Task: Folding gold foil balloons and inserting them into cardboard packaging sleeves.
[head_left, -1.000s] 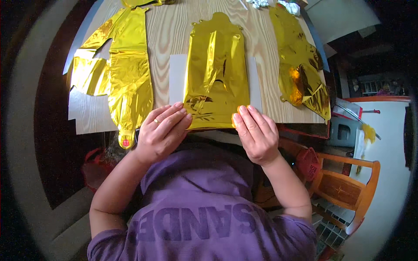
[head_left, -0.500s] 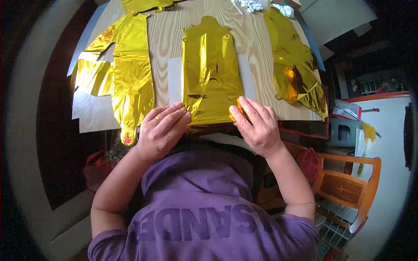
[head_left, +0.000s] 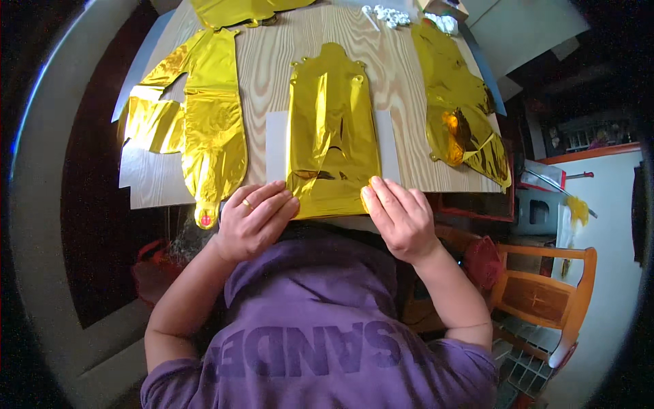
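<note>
A flat gold foil balloon (head_left: 332, 129) lies lengthwise in front of me, partly on a pale sheet of card (head_left: 276, 146) that shows along both its sides. Its near end hangs at the table's front edge. My left hand (head_left: 255, 219), with a ring on one finger, is closed on the near left corner, fingers pressed together over the foil. My right hand (head_left: 403, 219) pinches the near right corner in the same way. Both thumbs are largely hidden. The foil between the hands is stretched fairly straight, with creases above it.
Another flat gold balloon (head_left: 212, 102) lies left on the wood-grain table (head_left: 262, 61), its tip over the front edge. A third balloon (head_left: 453, 88) lies right, and a fourth (head_left: 245, 10) at the far left. White bits (head_left: 392, 16) sit at the back. A wooden chair (head_left: 538, 293) stands right.
Both hands have come slightly nearer to me, and the middle balloon has slid the same way. The foil by my right hand is less bunched. The other balloons lie as before.
</note>
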Available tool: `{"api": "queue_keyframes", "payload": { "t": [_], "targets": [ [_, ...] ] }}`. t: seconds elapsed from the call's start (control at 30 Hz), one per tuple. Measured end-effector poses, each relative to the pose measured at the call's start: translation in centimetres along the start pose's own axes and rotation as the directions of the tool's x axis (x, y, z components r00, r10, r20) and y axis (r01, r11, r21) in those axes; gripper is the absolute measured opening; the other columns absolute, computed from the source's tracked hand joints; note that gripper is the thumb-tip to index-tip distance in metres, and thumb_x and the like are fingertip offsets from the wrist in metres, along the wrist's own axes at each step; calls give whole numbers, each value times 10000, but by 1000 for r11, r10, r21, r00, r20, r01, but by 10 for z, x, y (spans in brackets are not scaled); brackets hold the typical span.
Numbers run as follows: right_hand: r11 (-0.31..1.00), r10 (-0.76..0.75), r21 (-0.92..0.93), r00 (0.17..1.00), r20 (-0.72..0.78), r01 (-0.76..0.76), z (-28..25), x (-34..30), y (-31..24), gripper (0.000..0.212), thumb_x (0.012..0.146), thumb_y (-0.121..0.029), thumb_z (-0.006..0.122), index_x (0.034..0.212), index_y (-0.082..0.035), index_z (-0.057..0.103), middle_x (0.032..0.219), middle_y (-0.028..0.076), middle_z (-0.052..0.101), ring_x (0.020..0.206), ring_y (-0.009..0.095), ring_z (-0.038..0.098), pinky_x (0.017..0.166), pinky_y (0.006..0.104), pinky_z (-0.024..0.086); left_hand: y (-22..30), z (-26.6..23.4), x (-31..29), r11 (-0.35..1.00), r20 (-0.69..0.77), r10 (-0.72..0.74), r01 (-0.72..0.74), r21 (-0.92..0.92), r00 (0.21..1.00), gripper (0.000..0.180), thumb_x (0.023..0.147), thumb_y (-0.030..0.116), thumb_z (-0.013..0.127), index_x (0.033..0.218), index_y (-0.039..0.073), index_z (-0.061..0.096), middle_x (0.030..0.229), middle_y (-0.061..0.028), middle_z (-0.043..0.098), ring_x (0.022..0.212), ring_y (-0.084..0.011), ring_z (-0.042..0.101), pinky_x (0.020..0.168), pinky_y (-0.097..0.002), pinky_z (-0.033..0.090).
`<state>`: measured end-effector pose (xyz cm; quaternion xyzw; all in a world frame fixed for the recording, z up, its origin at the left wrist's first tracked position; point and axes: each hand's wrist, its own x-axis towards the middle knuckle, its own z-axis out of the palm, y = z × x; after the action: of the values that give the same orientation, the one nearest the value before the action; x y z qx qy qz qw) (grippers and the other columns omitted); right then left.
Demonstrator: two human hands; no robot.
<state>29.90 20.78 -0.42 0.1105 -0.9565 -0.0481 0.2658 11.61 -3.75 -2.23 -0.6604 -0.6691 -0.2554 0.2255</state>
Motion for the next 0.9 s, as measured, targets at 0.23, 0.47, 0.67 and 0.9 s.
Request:
{"api": "queue_keyframes", "payload": {
  "t": [0.23, 0.47, 0.67, 0.9],
  "targets": [
    [986, -156, -57, 988, -21, 154, -44, 50, 47, 244, 897, -95, 653, 1106, 17, 711, 1040, 170, 736, 849, 237, 729, 627, 327, 515, -44, -47, 62, 994, 33, 105, -106, 29, 994, 260, 797, 68, 720, 1057, 73, 721, 1045, -28, 729, 1000, -166, 708, 916, -418, 529],
    [904, -288, -385, 929, -232, 184, -74, 125, 108, 281, 933, -141, 650, 1157, 29, 661, 1027, 163, 721, 742, 187, 685, 555, 307, 479, -95, -100, 159, 823, -89, 451, -375, 427, 888, 245, 809, 148, 725, 1044, 82, 754, 1033, -36, 716, 952, -173, 720, 927, -391, 523],
    [935, -285, -226, 958, -29, 272, 13, 51, 82, 306, 876, -123, 621, 1133, 37, 671, 1080, 224, 715, 818, 246, 712, 631, 299, 526, -80, -10, 65, 922, 145, 341, -360, 141, 929, 323, 762, 170, 706, 1068, 73, 748, 1109, -65, 680, 1051, -222, 680, 973, -431, 515],
    [951, -4, -293, 951, 309, 99, 13, 26, 45, 451, 888, -135, 588, 1279, 88, 613, 1209, 275, 669, 1136, 381, 639, 945, 436, 507, -66, 5, 60, 967, 282, 254, -247, -63, 925, 365, 784, 178, 670, 1109, 11, 680, 1083, -100, 658, 1042, -264, 663, 951, -432, 525]
  ]
}}
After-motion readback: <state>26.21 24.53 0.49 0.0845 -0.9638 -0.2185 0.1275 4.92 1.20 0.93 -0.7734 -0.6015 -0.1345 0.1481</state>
